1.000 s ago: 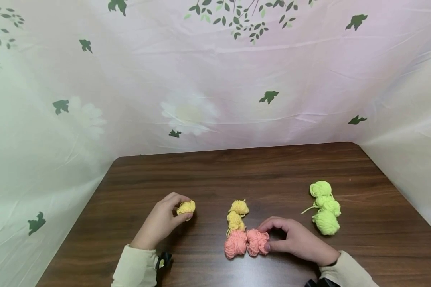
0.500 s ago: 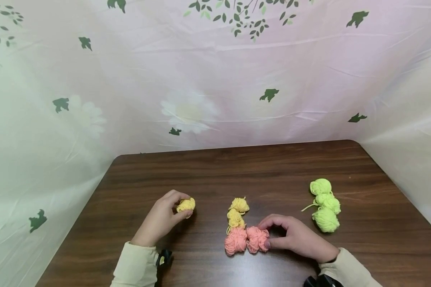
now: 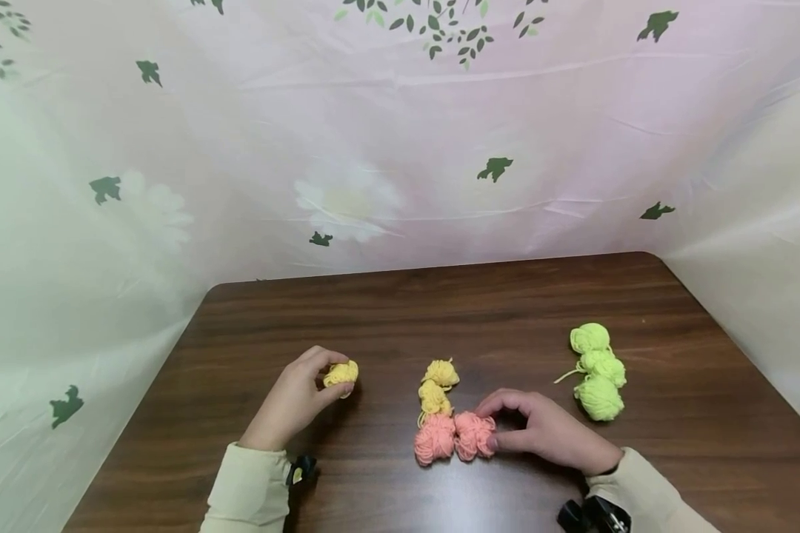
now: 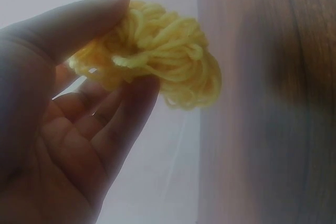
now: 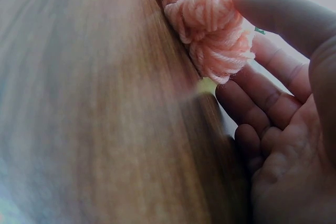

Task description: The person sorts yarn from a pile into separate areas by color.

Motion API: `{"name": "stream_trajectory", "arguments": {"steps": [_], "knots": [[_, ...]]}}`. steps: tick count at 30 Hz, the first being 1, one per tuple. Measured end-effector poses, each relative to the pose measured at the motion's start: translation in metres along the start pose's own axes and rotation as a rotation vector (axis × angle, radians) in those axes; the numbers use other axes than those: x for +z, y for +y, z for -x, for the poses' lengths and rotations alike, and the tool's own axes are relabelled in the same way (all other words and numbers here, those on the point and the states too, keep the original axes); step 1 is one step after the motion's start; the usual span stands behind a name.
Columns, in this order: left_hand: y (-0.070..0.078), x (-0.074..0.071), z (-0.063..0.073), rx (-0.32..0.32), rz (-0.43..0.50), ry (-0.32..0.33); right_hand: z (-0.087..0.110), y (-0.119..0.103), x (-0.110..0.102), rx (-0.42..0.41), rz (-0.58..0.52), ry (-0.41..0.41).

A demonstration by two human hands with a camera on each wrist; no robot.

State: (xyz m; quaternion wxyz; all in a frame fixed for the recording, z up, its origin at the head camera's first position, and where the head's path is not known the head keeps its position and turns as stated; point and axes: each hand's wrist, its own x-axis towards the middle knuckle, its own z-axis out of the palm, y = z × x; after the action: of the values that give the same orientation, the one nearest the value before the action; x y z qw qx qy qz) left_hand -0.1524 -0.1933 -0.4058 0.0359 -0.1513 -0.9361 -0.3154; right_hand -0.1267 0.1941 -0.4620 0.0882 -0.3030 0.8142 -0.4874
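In the head view my left hand [image 3: 292,403] is left of the middle of the table. It holds a small yellow yarn ball [image 4: 168,51] between thumb and fingers, raised above the wood in the left wrist view. My right hand [image 3: 543,431] grips the right side of a pink yarn ball [image 3: 475,436] that sits on the table, thumb at the near side and fingers at the far side. A second pink ball [image 3: 434,440] lies against its left side. Behind that one, two yellow yarn balls [image 3: 441,374] run away in a short line.
Three lime-green yarn balls [image 3: 598,398] form a row at the right, a loose strand trailing left. The brown wooden table [image 3: 387,311] ends at a printed cloth backdrop [image 3: 400,170] behind and at both sides. Black wrist cameras [image 3: 596,514] sit at the cuffs.
The head view has tipped slightly, so everything sits a little higher in it. Both hands keep their grips and their places over the table, and the yarn balls stay put.
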Motion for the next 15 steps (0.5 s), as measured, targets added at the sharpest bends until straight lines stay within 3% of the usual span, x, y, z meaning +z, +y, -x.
{"name": "stream_trajectory", "arguments": {"steps": [15], "knots": [[-0.0028, 0.0005, -0.0003, -0.025, 0.012, -0.012, 0.0007, 0.0006, 0.0012, -0.003, 0.014, 0.019]]}}
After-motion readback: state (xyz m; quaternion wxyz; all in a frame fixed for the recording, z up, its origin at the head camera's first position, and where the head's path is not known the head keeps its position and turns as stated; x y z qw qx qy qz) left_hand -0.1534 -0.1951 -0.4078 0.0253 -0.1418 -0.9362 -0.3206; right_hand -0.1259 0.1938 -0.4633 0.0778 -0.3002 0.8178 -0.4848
